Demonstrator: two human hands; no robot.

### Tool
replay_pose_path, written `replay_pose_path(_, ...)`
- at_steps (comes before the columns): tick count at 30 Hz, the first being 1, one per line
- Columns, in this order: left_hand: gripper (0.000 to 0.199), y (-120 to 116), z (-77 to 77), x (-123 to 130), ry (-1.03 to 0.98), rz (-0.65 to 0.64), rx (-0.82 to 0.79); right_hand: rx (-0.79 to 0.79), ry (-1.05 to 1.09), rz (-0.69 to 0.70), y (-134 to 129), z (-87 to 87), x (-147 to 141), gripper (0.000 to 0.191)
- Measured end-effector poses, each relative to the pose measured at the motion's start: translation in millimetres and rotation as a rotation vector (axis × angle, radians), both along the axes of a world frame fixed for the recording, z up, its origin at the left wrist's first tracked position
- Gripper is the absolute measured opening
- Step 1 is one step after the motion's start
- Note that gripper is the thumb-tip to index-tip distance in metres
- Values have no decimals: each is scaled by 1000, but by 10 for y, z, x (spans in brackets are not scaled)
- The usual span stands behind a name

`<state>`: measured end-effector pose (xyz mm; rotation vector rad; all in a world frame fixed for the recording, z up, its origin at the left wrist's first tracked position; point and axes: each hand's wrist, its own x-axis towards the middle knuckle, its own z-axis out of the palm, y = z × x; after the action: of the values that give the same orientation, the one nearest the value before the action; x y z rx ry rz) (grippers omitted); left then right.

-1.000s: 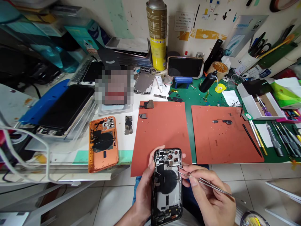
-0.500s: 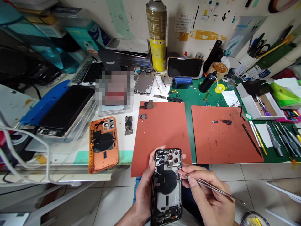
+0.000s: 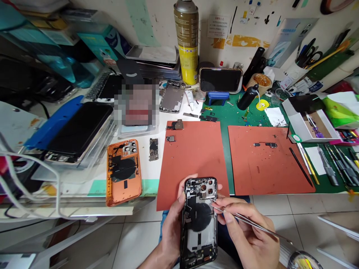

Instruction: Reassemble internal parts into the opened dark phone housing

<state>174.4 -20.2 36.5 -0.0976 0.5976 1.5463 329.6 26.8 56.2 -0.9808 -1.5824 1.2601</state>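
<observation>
Almost nothing has moved: left hand (image 3: 174,220) closes round black phone housing (image 3: 199,223), right hand (image 3: 251,231) pinches tweezers (image 3: 263,228) at its one o'clock; circuit board (image 3: 153,149) lies apart at eleven, small parts (image 3: 193,186) remain inside.

Soft light, strong edge distortion

The left grip (image 3: 171,224) curls, thumb (image 3: 179,201) pointing far, while the right grip (image 3: 249,229), just right of it, pinches thumb against fingers (image 3: 239,207).

Tweezers (image 3: 252,222): tip contact with phone housing (image 3: 198,233) too small to tell. Wall notice (image 3: 218,26) illegible. 1 pixelated patch (image 3: 136,104) unidentifiable.
</observation>
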Motion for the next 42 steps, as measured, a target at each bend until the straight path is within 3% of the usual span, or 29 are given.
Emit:
replay_pose_path(16, 65, -19, -75, -3, 15, 22, -54, 4, -53, 17, -16, 10, -25, 20)
replay_pose_path(29, 67, 32, 11, -27, 18, 7, -74, 74, -64, 170, 99, -45, 94, 27)
replay_pose_path(36, 67, 24, 8, -10, -14, 11, -74, 9, -36, -5, -36, -42, 18, 17)
replay_pose_path(42, 66, 22, 12, -36, -12, -11, -73, 30, -10, 161, 77, -35, 76, 21)
